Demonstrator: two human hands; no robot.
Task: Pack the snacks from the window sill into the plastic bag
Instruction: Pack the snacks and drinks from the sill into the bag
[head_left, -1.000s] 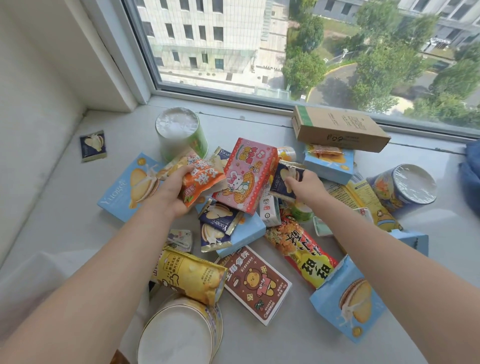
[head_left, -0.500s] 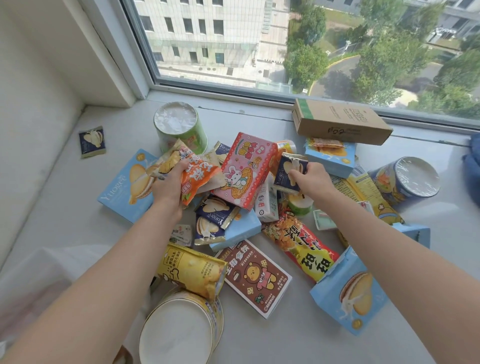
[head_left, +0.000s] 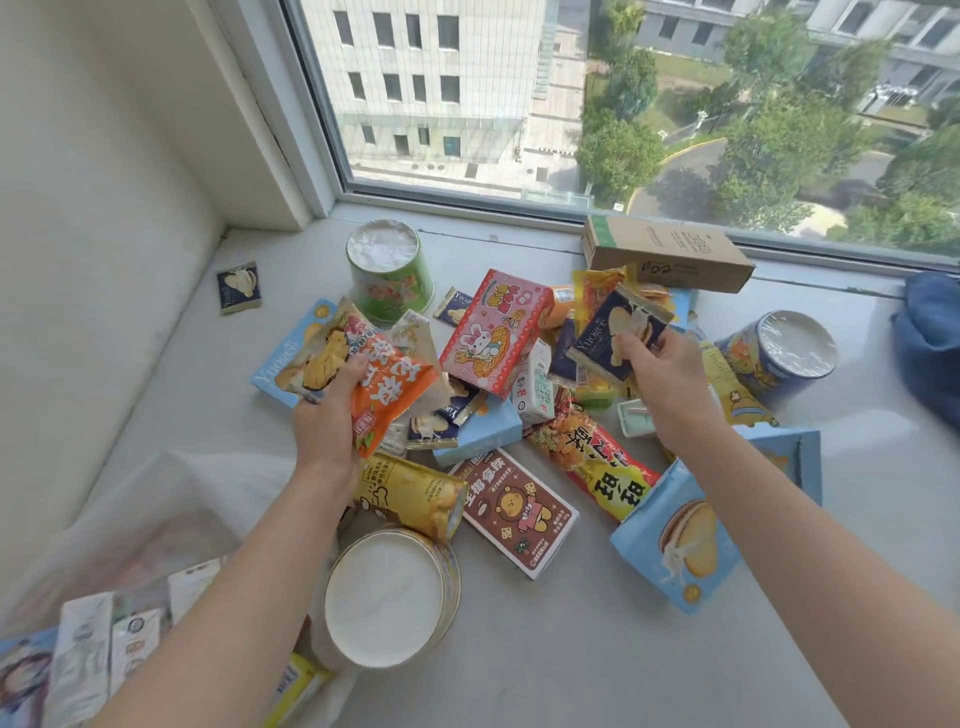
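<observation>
— While both forearms reach out over the window sill (head_left: 156, 415) from the near edge, what is each hand doing?

— The left hand (head_left: 324, 415) is lifted above the heap, knuckles toward the camera, fingers and thumb curled round an orange snack packet (head_left: 389, 387) with a second, paler packet bunched behind it. The right hand (head_left: 657, 379) is raised too, wrist bent slightly inward, pinching a small dark blue biscuit sachet (head_left: 618, 332) by its lower corner, so the sachet stands tilted above the pile.

— And the rest of the snacks?

— Heaped in the middle of the sill. A pink rabbit box (head_left: 493, 332) leans between the two hands. A green tub (head_left: 389, 270) stands toward the far edge, a brown carton (head_left: 665, 254) lies along the window frame, and a blue tub (head_left: 779, 353) lies toward the right edge. Nearer the person lie a yellow bag (head_left: 415, 493), a brown bear box (head_left: 519, 512), a red and yellow packet (head_left: 597, 462) and a light blue biscuit box (head_left: 680, 545). A white-lidded tin (head_left: 389, 592) sits at the near edge, under the left forearm. One lone sachet (head_left: 239, 288) rests apart, near the far left corner.

— Where is the plastic bag?

— The plastic bag (head_left: 171, 525) lies at the near left corner, translucent and crumpled. Some packets seem to be inside already, though the blur there makes them hard to identify.
</observation>
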